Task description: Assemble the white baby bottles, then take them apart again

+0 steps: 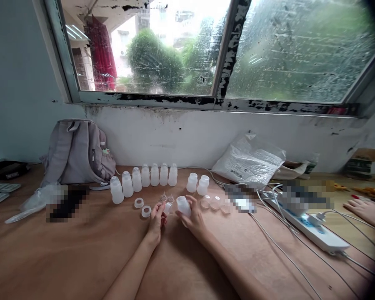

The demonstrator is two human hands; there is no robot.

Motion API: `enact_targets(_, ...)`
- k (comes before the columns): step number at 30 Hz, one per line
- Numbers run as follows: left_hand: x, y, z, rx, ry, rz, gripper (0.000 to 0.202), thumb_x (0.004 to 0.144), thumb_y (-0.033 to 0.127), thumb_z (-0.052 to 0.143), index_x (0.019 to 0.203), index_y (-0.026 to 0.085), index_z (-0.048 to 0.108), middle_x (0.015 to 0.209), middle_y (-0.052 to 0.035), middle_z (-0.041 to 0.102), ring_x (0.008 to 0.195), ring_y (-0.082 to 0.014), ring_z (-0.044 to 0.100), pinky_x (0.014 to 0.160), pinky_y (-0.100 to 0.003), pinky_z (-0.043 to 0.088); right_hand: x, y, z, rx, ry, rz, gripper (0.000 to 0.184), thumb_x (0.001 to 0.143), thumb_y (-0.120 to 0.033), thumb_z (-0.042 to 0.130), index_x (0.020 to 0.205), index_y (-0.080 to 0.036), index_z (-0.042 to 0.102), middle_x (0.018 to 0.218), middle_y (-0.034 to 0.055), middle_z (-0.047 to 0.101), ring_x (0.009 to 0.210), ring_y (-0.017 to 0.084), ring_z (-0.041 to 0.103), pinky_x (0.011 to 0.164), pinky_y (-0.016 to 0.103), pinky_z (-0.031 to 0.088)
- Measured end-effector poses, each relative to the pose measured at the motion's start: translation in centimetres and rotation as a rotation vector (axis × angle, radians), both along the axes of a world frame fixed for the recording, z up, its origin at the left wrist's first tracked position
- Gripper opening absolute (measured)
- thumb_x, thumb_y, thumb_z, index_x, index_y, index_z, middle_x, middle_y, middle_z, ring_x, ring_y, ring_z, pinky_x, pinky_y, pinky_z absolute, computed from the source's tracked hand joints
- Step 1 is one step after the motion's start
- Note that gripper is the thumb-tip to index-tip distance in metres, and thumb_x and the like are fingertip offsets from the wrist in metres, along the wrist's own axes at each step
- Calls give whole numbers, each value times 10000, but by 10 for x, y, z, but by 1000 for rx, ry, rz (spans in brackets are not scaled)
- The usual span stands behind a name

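Note:
My right hand is wrapped round an open, frosted baby bottle, tilted slightly, its mouth uncapped. Close beside it, my left hand pinches a small whitish screw ring, seen edge-on; whether a teat sits in it I cannot tell. Just beyond my left fingers lie clear teats. Two white screw rings, a farther one and a nearer one, rest to the left. Several clear domed caps lie right of my right hand. Behind them stand two open bottles.
Several capped bottles stand in a curved row at the back. A grey backpack and plastic bag are left. On the right are a padded bag, a power strip with cables, and another person's hand.

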State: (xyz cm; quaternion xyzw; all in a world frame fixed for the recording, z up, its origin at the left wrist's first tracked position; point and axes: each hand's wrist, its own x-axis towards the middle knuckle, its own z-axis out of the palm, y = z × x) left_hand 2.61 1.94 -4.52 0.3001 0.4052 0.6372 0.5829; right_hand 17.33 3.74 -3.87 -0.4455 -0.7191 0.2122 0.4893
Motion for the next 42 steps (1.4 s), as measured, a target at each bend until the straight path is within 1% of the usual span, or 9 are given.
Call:
enact_targets(3,0,4,-3,-27,-93,59,325,640,442,637,768,192,474,527,81,419,435,-41,400,419,-149,316,-5,-6,-8,-35,-30,46,474,716,-310,577,1125,-225,353,899,50,577,763,206,570,688,341,468)
enact_targets(7,0,6,-3,-40,-129,71,333,631,437,650,770,184,483,584,65,469,472,-42,432,442,-153,342,-5,-10,-9,45,-135,129,474,720,-291,581,1166,-246,427,1054,69,526,937,218,539,799,333,447)
enact_targets(12,1,5,-3,-30,-24,24,316,649,445,628,772,182,504,647,48,507,520,-46,454,459,-151,345,2,-6,-13,67,-281,90,577,714,-257,594,1246,-280,373,1044,60,547,941,228,532,817,361,434)
enact_targets(16,2,3,-2,-25,59,10,313,668,453,606,778,177,509,665,34,513,536,-53,456,467,-153,345,8,-3,-14,138,-358,13,504,676,-235,632,1148,-237,456,1036,77,573,931,256,526,800,389,421)
enact_targets(21,3,-1,3,8,167,30,295,675,446,600,729,178,486,651,33,510,535,-63,458,463,-157,342,12,-7,-4,187,-475,2,465,676,-192,637,1115,-230,489,967,79,589,868,253,523,759,386,418)
enact_targets(27,1,-1,8,22,223,54,312,655,445,620,774,179,507,678,23,517,550,-76,470,434,-161,335,14,-9,-2,197,-376,16,517,684,-170,633,1163,-280,472,1037,72,528,933,245,501,803,390,428)
enact_targets(35,-7,-2,11,15,38,-19,340,615,411,665,824,163,564,745,-1,551,605,-83,526,492,-167,386,12,-15,12,-90,115,53,415,626,-318,671,1003,-235,518,971,41,543,885,211,545,755,331,461)
enact_targets(38,-7,-2,11,4,6,-48,343,617,412,664,838,164,580,777,-14,565,642,-98,545,515,-176,405,11,-16,17,-334,381,53,318,664,-371,625,931,-232,526,879,23,571,753,182,568,596,278,482)
enact_targets(42,-4,-3,11,28,61,-61,327,608,385,676,856,183,606,785,-4,562,643,-90,527,512,-169,400,11,-12,14,-656,623,113,296,689,-437,576,834,-182,532,710,25,568,518,133,523,367,219,398)
